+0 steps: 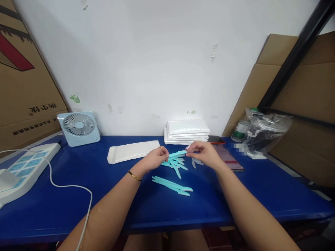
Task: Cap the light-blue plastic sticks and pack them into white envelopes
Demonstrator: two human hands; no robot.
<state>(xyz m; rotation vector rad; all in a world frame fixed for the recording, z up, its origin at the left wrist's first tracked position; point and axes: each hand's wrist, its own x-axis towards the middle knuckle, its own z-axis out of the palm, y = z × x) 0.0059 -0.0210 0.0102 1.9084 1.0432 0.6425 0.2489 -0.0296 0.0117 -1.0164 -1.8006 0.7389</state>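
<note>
My left hand (158, 157) is closed on one end of a turquoise eyebrow razor (178, 153), held level just above a loose pile of similar razors (176, 165). At its other end, the fingertips of my right hand (201, 153) pinch the razor's tip; whether a clear cover is between them is too small to tell. Below the pile, several more turquoise razors (171, 185) lie side by side on the blue table (209, 205). Small translucent blade covers (197, 162) rest under my right hand.
A white padded envelope (133, 152) lies behind my left hand, and a stack of similar envelopes (187, 131) is against the wall. A phone (229, 158) sits right of my right hand. On the left are a small fan (80, 127), a power strip (28, 170) and its cable (70, 186).
</note>
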